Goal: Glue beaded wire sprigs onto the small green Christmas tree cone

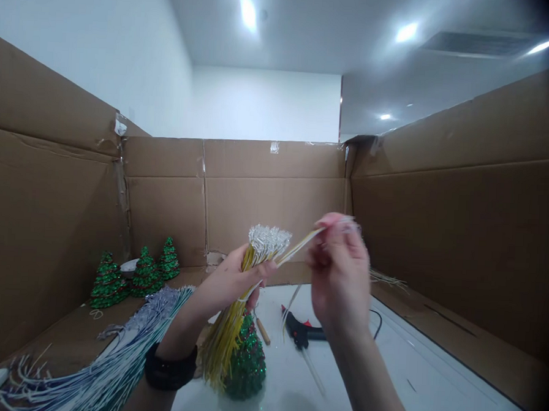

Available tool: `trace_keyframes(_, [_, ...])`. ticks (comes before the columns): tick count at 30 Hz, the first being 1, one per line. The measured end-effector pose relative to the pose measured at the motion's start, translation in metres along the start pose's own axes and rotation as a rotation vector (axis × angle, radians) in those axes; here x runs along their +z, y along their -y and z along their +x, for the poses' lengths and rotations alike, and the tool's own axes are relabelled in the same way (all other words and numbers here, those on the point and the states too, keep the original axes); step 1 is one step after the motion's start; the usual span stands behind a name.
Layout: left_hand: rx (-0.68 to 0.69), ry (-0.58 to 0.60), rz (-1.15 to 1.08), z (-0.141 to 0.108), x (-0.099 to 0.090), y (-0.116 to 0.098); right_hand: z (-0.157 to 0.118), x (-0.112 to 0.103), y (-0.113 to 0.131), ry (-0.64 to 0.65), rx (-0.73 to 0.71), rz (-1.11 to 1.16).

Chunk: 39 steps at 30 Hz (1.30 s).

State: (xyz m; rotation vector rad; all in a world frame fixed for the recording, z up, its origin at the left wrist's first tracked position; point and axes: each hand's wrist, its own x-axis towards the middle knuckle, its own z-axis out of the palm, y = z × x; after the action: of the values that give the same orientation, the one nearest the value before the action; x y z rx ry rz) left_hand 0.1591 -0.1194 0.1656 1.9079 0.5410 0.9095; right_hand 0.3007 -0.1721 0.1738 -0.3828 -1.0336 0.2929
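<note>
My left hand point(240, 277) is wrapped around a bundle of thin yellow and white strands point(224, 341). Clear, glassy tips point(269, 241) crowd its upper end, and the loose lower ends fan downward. My right hand point(338, 270), a little blurred, is raised to the right with its fingers closed on a few strands point(302, 244) stretched away from the bundle's top. Below the bundle a small green tinsel tree point(250, 370) stands on the white table, partly covered by the strands.
A black glue gun point(302, 333) with a clear stick lies right of the tree, beside a wooden-handled tool point(263, 332). Blue and teal strands point(124, 351) spread at the left. Several green trees point(108, 282) stand behind them. Cardboard walls point(275, 199) surround the table.
</note>
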Motion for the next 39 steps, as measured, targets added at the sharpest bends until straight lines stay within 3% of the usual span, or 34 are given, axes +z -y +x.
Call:
trace_keyframes(4, [-0.009,0.006,0.018,-0.001,-0.01,-0.001,0.015,-0.031,0.03,-0.35,-0.193,0.075])
trace_keyframes(8, [0.039,0.034,-0.149,-0.002,-0.014,-0.001,0.021,-0.044,0.043,-0.426,-0.422,0.044])
trace_keyframes(10, [0.032,0.056,-0.252,-0.002,-0.012,0.0,0.018,-0.037,0.039,-0.378,-0.493,-0.024])
trace_keyframes(16, [0.021,0.138,-0.366,-0.005,-0.003,-0.002,-0.003,-0.01,0.018,0.154,-0.208,-0.358])
trace_keyframes(20, [0.037,0.169,-0.388,-0.006,0.002,-0.005,-0.004,-0.004,0.01,0.356,-0.14,-0.434])
trace_keyframes(23, [0.024,0.167,-0.421,-0.007,0.004,-0.007,0.001,-0.005,0.006,0.398,-0.117,-0.417])
trace_keyframes(30, [-0.005,0.186,-0.365,-0.006,0.004,-0.003,0.003,-0.005,0.002,0.366,-0.147,-0.432])
trace_keyframes(39, [0.011,0.101,-0.382,-0.003,0.008,-0.004,0.004,-0.004,0.005,0.452,-0.158,-0.404])
